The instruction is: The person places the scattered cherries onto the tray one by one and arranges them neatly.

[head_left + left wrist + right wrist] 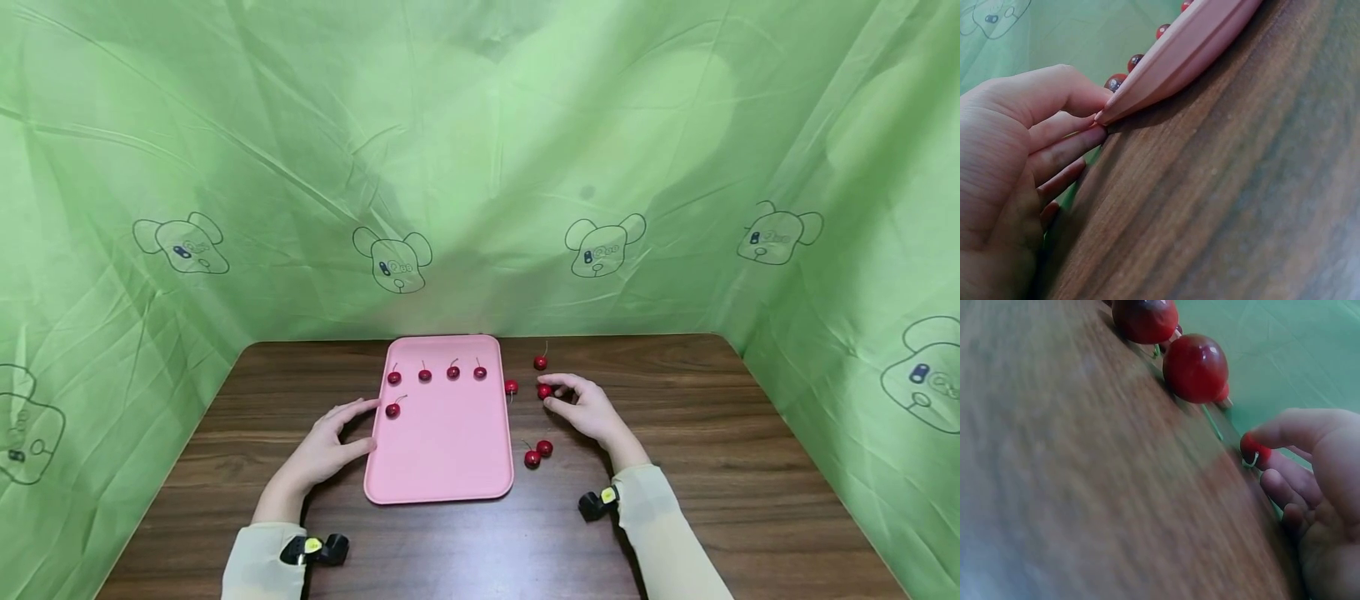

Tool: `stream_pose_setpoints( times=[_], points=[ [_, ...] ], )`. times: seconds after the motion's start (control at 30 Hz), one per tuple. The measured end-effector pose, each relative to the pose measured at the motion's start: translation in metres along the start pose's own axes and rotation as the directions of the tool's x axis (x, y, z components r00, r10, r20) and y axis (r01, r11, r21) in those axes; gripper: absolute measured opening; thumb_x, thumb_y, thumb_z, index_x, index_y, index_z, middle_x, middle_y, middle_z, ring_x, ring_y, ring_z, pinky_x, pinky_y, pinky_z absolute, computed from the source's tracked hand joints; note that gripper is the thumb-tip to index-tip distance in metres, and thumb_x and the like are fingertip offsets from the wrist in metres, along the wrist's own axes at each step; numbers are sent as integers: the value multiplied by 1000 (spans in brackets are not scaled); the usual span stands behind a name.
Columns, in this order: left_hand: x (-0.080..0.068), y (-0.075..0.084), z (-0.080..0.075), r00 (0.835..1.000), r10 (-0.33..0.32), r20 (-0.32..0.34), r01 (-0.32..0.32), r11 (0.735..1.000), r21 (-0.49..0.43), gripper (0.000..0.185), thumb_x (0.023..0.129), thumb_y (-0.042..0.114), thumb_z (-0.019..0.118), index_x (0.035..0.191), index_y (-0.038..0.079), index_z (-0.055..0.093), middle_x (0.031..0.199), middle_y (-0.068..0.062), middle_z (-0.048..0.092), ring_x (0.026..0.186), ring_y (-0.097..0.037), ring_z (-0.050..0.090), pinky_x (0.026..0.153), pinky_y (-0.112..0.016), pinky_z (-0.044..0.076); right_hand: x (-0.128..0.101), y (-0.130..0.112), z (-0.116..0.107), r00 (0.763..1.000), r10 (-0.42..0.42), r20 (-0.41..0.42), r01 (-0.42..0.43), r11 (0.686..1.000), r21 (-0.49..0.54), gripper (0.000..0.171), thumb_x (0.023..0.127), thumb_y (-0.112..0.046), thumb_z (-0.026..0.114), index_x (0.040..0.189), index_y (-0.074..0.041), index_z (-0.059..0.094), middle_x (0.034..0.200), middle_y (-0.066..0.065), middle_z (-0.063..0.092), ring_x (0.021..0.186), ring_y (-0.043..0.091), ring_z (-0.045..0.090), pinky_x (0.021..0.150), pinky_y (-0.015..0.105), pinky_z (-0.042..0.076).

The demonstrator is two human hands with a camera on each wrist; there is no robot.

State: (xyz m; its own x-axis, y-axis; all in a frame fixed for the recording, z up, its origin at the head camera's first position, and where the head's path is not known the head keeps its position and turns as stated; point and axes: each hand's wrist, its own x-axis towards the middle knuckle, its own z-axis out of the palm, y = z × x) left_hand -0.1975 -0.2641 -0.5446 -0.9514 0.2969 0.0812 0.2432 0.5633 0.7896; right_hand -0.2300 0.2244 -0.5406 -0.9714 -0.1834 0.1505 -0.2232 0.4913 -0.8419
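A pink tray [442,467] lies on the table, holding a row of red cherries [425,376] near its far end and one more cherry [393,410] below the row's left end. My left hand [324,446] touches the tray's left rim with thumb and fingertips, the fingers fairly straight. Right of the tray, my right hand [592,412] pinches a cherry [1254,449] between thumb and forefinger, close to the tabletop.
Loose cherries lie right of the tray: one [541,362] beyond the right hand, one [511,387] beside the tray's rim, and two nearer, a stemmed cherry [532,459] and its neighbour [544,448]. Green cloth [480,208] surrounds the wooden table [675,400].
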Motion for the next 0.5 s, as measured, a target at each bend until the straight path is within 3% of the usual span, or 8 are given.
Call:
stream_pose_setpoints(
  times=[0.3,0.5],
  points=[
    [1,-5,1,1000,25,-7,-25,1000,1,66,93,24,87,155,14,63,164,-28,48,154,-51,38,120,-74,29,1,0,2,1000,19,-15,-19,1000,24,27,96,-11,84,123,-12,82,114,4,80,105,24,68,93,39,53],
    [1,-5,1,1000,21,-5,-21,1000,-1,66,93,23,87,155,14,63,165,-28,48,154,-51,38,121,-73,29,0,1,1,999,13,-40,-14,1000,-13,24,93,-11,87,117,-12,82,110,3,77,100,21,67,90,33,54]
  ],
)
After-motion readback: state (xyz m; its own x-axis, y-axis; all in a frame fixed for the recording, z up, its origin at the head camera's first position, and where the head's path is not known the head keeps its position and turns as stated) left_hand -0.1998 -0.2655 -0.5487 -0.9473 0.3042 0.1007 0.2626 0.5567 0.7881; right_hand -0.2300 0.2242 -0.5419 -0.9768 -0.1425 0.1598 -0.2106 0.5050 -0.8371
